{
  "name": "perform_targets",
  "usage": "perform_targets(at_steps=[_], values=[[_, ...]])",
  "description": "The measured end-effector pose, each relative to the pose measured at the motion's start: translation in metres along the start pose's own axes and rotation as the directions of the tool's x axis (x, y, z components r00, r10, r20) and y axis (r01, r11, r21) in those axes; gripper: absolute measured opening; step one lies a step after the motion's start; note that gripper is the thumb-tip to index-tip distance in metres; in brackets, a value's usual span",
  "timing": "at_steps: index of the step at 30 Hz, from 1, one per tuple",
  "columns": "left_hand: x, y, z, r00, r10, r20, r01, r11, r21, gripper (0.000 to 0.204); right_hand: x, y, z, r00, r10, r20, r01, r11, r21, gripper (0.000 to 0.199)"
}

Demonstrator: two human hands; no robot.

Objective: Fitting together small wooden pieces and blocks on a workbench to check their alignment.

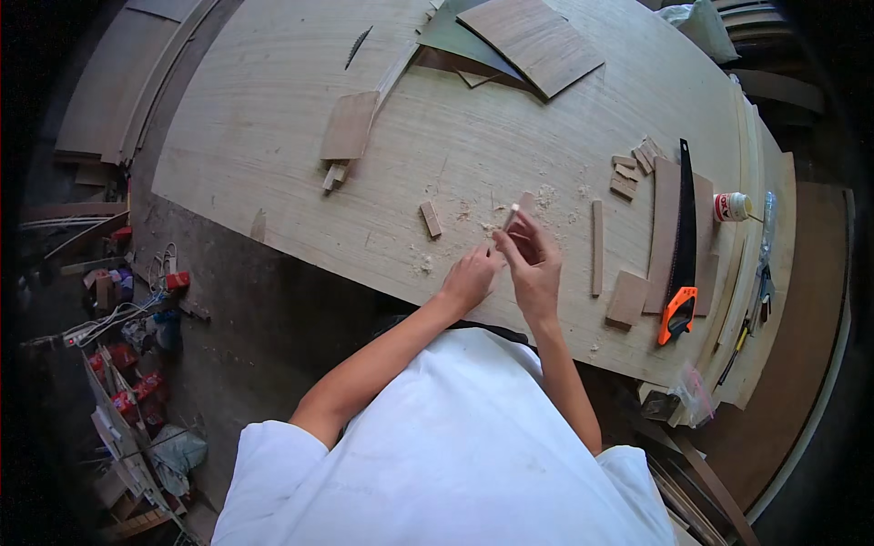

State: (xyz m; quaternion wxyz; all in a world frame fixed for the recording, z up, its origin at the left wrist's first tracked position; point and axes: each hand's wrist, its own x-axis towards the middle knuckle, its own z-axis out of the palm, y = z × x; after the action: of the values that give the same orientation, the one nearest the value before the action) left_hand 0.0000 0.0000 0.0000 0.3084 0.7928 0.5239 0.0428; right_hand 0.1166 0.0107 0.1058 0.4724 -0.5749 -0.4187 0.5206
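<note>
Head view looks straight down on a large plywood sheet (273, 118) used as a workbench. At nine o'clock, on the floor beside it, small red boxes (137, 391) lie among white cables (109, 318). At the centre, the left hand (471, 276) rests on the sheet with fingers curled together; whether it holds anything I cannot tell. Just beside it, at its two o'clock, the right hand (533, 264) has its fingers pinched shut on a small wood block (521, 207), tilted up above scattered sawdust (546, 196). A short wood piece (431, 219) lies at ten o'clock from the hands. At three o'clock a handsaw (682, 246) with an orange handle lies on thin wood strips (664, 232). Further right stands a white glue bottle (731, 207) with a red label. At five o'clock a clear plastic bag (696, 393) sits at the sheet's edge; its contents are unclear.
</note>
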Motion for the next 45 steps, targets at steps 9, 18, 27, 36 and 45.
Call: perform_targets(at_steps=[9,18,27,36,45], values=[[-0.012,-0.072,-0.056,0.789,-0.316,-0.527,0.254,0.949,-0.188,0.073,0.002,0.017,0.01,0.993,0.09,0.082,-0.096,0.993,0.073,0.034],[-0.016,-0.078,-0.065,0.886,-0.286,-0.365,0.226,0.954,-0.199,0.074,0.012,0.015,0.027,0.978,-0.182,0.104,0.208,0.903,-0.376,0.031],[-0.032,-0.011,-0.098,0.888,-0.144,-0.436,-0.284,0.574,-0.768,0.072,0.001,0.002,0.04,0.816,-0.572,0.08,0.521,0.669,-0.53,0.03],[-0.053,0.014,-0.126,0.894,-0.239,-0.38,-0.37,0.087,-0.925,0.054,-0.008,-0.026,0.04,0.797,-0.601,0.06,0.567,0.711,-0.415,0.036],[-0.057,0.036,-0.139,0.829,-0.369,-0.421,-0.382,0.178,-0.907,0.042,-0.014,-0.034,0.04,0.74,-0.668,0.082,0.621,0.63,-0.466,0.038]])
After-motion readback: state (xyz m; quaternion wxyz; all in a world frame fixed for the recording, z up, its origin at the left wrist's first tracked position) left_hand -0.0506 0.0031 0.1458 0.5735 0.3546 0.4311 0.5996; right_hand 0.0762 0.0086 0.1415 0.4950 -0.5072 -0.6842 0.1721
